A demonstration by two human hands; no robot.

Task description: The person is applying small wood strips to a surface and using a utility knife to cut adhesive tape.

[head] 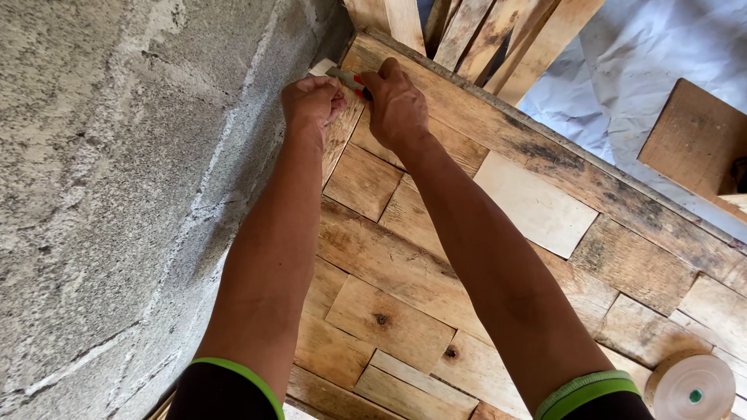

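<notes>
Both hands are held at the far corner of the wooden panel (pixel 436 257), against the block wall (pixel 117 194). Left hand (pixel 313 103) is curled shut beside a red-tipped tool (pixel 352 80), possibly a pencil, pinched by the right hand (pixel 397 105).

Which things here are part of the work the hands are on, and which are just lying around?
In hand:
- left hand and right hand, together at the far corner
- small red-marked tool, kind unclear
- patchwork wooden panel

Lying about:
- tape roll
- loose planks
- white sheet
- concrete block wall
</notes>
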